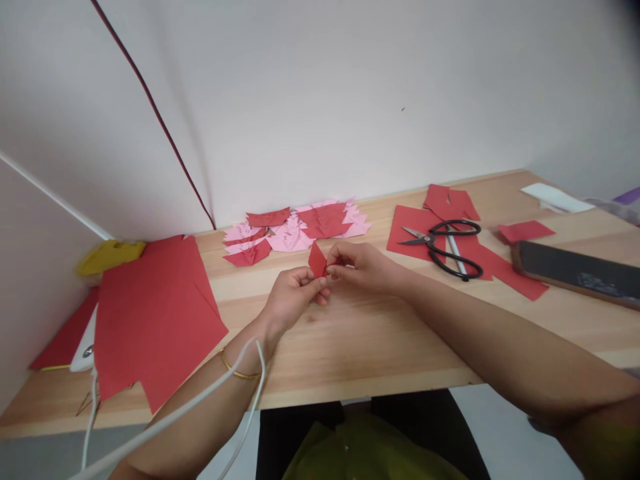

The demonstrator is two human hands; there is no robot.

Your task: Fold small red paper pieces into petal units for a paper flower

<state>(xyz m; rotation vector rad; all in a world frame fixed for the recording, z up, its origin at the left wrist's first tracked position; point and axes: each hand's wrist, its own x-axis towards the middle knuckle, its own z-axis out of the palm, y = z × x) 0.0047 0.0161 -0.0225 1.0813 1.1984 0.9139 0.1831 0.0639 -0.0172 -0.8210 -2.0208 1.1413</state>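
A small folded piece of red paper (317, 261) is held up between my two hands over the middle of the wooden table. My left hand (296, 293) pinches its lower edge between thumb and fingers. From the right, my right hand (357, 267) grips the same piece near its lower right edge; the fingertips partly cover it. Just behind the hands lie several folded red paper shapes (323, 220) and pink paper shapes (290, 237), grouped against the wall.
Large red sheets (155, 313) lie at the left, near a yellow object (111, 256). Black-handled scissors (431, 240) rest on red paper pieces and a white pen-like stick (456, 252) at the right. Beyond is a long dark block (580, 270). A white cable (175, 413) crosses my left forearm.
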